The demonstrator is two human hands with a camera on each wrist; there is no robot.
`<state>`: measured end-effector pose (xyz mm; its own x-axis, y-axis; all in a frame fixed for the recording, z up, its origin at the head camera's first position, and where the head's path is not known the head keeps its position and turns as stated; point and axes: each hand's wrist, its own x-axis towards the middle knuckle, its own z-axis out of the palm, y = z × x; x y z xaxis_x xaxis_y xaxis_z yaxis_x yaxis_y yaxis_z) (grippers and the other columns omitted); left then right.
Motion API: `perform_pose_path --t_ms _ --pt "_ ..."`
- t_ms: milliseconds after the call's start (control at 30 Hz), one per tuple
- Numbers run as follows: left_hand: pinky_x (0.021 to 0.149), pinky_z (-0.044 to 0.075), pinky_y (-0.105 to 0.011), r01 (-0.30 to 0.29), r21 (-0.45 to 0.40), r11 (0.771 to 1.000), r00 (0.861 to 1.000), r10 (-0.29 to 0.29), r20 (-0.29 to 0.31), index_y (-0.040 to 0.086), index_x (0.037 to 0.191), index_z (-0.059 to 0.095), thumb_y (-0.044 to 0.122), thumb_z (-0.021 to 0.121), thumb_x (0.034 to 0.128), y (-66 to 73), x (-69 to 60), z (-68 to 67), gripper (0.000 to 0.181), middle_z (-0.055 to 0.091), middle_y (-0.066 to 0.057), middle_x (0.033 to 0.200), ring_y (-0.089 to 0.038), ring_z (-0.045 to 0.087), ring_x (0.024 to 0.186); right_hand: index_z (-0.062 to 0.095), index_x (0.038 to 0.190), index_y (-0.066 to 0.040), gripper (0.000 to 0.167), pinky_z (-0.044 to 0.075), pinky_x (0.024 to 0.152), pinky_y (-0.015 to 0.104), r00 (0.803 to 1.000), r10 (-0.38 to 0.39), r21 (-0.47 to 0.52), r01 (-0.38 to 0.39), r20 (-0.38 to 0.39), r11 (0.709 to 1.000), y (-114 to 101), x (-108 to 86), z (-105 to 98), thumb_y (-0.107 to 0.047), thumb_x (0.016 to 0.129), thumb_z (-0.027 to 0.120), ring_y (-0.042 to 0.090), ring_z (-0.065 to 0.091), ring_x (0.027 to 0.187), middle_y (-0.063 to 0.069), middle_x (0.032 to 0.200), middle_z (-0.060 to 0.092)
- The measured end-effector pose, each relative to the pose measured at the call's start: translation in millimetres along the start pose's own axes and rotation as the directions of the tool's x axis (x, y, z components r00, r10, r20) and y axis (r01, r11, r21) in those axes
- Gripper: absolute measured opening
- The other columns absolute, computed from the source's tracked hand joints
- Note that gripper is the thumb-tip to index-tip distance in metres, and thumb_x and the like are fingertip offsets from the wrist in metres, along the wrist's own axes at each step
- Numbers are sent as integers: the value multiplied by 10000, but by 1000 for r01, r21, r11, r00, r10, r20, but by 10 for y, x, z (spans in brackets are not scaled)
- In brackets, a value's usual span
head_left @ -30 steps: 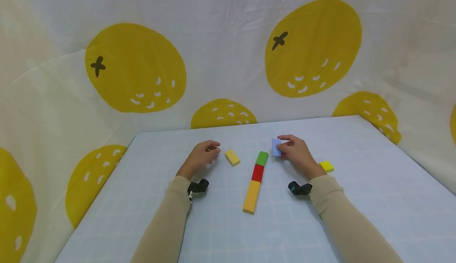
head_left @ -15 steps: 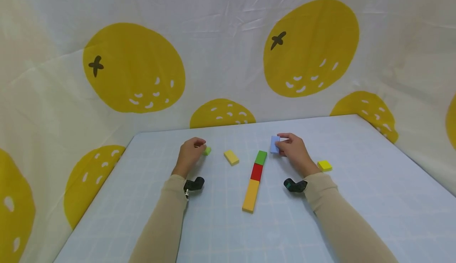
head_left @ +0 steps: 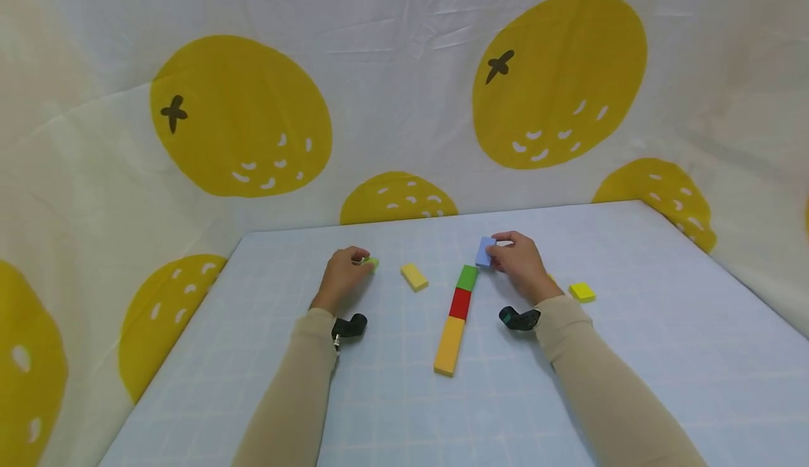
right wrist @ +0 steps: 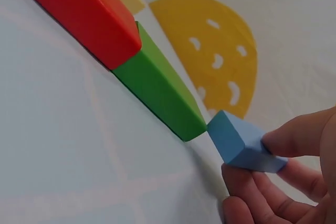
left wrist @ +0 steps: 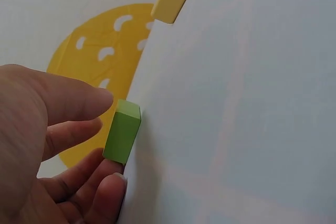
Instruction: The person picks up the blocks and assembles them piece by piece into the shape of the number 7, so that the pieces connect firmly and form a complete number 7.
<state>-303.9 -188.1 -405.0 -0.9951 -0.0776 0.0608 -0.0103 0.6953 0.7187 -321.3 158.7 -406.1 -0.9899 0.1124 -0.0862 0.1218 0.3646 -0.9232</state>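
Observation:
In the head view my right hand [head_left: 520, 265] pinches a light blue block [head_left: 485, 252] between thumb and fingers, just beyond the far end of a row. That row runs from a green block [head_left: 468, 277] through a red block [head_left: 460, 304] to a long orange block [head_left: 449, 345]. The right wrist view has the blue block's corner at the green block's end; contact is hard to judge. My left hand [head_left: 343, 275] has thumb and fingers round a small light green block [left wrist: 123, 132], partly hidden behind them in the head view.
A pale yellow block [head_left: 414, 277] lies between the left hand and the row. A bright yellow block [head_left: 582, 292] lies right of my right wrist, with another yellow piece [head_left: 550, 277] partly hidden by it. A curtain printed with yellow fruit [head_left: 240, 116] hangs behind the table [head_left: 379, 411].
My left hand moved left to the light green block, and its fingers have come round it. My right hand carried the blue block slightly left and away, closer to the row's far end.

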Motion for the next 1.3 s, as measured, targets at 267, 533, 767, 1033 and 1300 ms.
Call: perform_pose_path --t_ms 267,533,767,1033,1300 --pt "986 453 -460 27 11 1000 999 -27 24 61 1243 655 231 675 947 40 -13 7 342 598 -146 1220 -296 553 1100 568 1321 -56 396 514 836 358 998 -56 -125 60 35 990 -15 12 33 -261 983 589 266 650 900 153 1011 703" --pt "988 460 -441 43 26 999 999 -43 25 60 1238 653 212 691 944 55 -25 32 332 610 -132 1200 -283 550 1086 548 1337 -63 400 493 920 419 997 -59 -156 67 57 986 -39 -34 69 -263 992 566 289 627 956 149 1052 679" --pt "971 470 -434 11 37 999 1000 -12 19 60 1229 663 188 699 936 27 -14 57 322 632 -124 1166 -276 564 1059 545 1338 -63 407 495 908 416 997 -63 -194 72 52 978 -40 -25 93 -269 988 564 288 621 959 148 1061 677" --pt "969 470 -427 15 36 999 1000 -15 14 68 1229 661 195 698 940 16 -24 74 317 635 -114 1159 -267 561 1053 540 1347 -69 409 495 944 439 996 -64 -210 77 66 975 -37 -20 96 -273 993 551 296 623 989 150 1098 671" --pt "962 470 -424 -9 24 1000 1000 9 3 67 1225 671 179 699 932 2 -24 66 316 640 -111 1155 -264 569 1050 543 1356 -60 418 494 936 439 992 -85 -245 107 98 964 -44 -28 62 -284 1003 558 298 608 1011 157 1136 660"
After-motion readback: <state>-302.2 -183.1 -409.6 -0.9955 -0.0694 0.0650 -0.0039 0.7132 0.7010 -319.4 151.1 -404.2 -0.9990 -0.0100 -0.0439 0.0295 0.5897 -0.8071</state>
